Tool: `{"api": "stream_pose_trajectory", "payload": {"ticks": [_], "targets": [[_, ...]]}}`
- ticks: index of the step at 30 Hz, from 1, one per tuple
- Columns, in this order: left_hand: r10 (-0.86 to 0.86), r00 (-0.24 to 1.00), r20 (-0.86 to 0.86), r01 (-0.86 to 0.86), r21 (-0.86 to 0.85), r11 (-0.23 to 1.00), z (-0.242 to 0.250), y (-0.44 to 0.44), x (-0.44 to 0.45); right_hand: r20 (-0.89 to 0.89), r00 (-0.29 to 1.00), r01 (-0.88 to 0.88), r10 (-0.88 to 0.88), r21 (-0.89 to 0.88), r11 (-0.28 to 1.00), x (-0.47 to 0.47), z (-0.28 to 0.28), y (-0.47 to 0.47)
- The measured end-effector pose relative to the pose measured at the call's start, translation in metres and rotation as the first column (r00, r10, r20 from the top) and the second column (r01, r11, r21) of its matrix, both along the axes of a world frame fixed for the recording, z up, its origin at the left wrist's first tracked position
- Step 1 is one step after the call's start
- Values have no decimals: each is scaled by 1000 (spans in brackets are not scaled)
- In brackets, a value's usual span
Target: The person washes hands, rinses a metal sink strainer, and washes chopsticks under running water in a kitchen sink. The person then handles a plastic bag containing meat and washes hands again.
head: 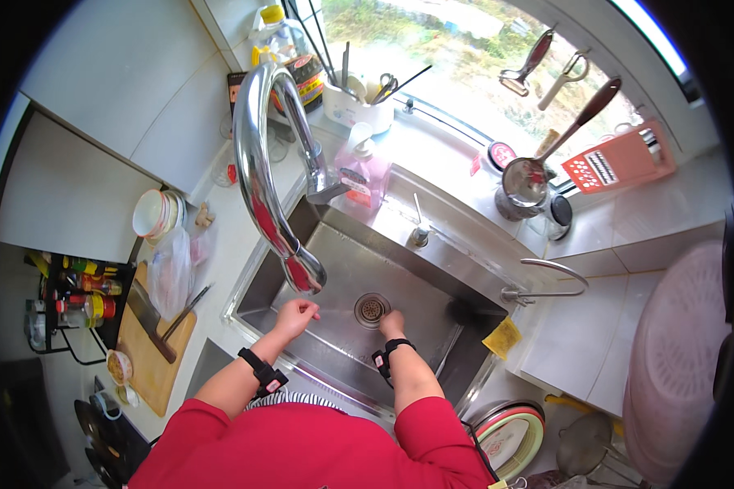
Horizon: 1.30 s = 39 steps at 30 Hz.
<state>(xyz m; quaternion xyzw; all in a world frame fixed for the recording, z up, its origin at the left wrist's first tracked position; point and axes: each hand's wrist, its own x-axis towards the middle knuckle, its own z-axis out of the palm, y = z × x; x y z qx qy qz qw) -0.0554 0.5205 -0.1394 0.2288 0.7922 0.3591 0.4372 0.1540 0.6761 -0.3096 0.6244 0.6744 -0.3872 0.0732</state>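
Both my hands are over a stainless steel sink (342,257). My left hand (296,319), its fingers curled in, hovers just below the spout of a chrome faucet (260,183); no held object shows in it. My right hand (392,323) is closed beside the round sink drain (371,310), and its fingertips are partly hidden, so I cannot tell if it holds something small. Black straps with small devices circle both wrists. A pink soap pump bottle (361,174) stands behind the sink, and a metal soap dispenser (420,235) is set in its rim.
At the left, a cleaver (150,321) lies on a wooden cutting board (171,360) near a plastic bag (170,272) and stacked bowls (153,214). A yellow sponge cloth (501,337) hangs at the sink's right corner, near a small curved tap (563,269). A ladle (526,181) hangs by the window.
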Motion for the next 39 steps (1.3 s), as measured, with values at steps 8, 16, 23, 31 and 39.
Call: {"api": "stream_pose_trajectory", "payload": {"ticks": [8, 16, 23, 31, 39], "targets": [[-1, 997, -72, 3, 34, 999, 12, 8, 18, -123, 992, 13, -15, -20, 1000, 13, 6, -1], [-606, 744, -281, 502, -363, 785, -1, 15, 48, 338, 704, -685, 624, 93, 723, 10, 105, -28], [157, 870, -468, 56, 408, 911, 72, -72, -36, -518, 855, -46, 1, -74, 996, 28, 160, -66], [261, 485, -835, -250, 153, 956, 81, -220, -132, -657, 738, -242, 153, -47, 969, -59, 221, -118], [50, 305, -951, -251, -30, 968, 24, -222, -154, -509, 826, -230, 243, 90, 969, -92, 239, -98]]}}
